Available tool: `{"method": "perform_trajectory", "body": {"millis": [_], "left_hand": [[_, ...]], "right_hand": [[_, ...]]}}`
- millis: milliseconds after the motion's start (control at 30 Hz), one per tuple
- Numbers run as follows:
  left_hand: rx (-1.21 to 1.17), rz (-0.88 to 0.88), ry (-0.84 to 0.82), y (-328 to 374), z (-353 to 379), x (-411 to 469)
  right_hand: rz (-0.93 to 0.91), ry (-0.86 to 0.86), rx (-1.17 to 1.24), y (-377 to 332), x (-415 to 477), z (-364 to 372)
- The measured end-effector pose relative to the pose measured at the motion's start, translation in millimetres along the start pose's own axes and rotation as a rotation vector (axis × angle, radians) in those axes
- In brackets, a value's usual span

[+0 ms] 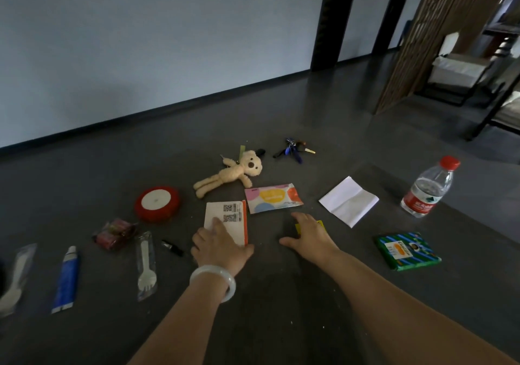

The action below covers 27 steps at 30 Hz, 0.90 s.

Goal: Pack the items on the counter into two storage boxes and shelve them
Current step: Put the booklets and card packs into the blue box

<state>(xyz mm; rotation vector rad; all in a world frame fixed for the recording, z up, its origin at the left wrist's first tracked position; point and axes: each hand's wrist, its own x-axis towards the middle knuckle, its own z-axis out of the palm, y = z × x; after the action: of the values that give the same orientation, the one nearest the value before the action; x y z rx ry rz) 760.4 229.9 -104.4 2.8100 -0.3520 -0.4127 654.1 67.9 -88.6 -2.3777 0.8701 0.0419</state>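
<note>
Centre frame, I see the left hand (222, 245) flat on the white booklet (225, 218), light and stiff by my judgement, best pinched at its orange edge; the right hand (309, 235), open, covers a yellow item (320, 222).

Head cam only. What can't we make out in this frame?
- Yellow item: head view, mostly under the right hand; kind unclear.
- White-and-orange booklet: near end covered by the left hand.
- Wrapped white utensil: cut off by the left frame edge.
- Small black object: too small to identify.
- Bottle label: print blurred.
</note>
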Motion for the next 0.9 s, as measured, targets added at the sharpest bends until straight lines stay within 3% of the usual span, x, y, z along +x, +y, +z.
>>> {"method": "perform_trajectory", "body": {"millis": [233,467,733,833,900], "left_hand": [[-0.024,0.043,0.001,-15.3,2.6,-4.8],[-0.064,0.029,-0.038,-15.9,3.3,0.5],[-0.058,0.033,-0.037,-16.9,6.0,3.6],[-0.050,0.037,-0.040,-17.5,7.5,5.7],[-0.052,0.038,-0.050,-17.6,7.6,8.1]], "right_hand": [[-0.079,0.015,-0.121,-11.1,49.1,-19.3],[-0.130,-0.183,-0.353,-18.2,89.2,-8.5],[-0.146,0.137,-0.347,-2.6,78.1,2.8],[-0.082,0.094,-0.236,-8.1,87.6,5.6],[-0.040,0.023,-0.287,-13.1,94.6,10.4]]}}
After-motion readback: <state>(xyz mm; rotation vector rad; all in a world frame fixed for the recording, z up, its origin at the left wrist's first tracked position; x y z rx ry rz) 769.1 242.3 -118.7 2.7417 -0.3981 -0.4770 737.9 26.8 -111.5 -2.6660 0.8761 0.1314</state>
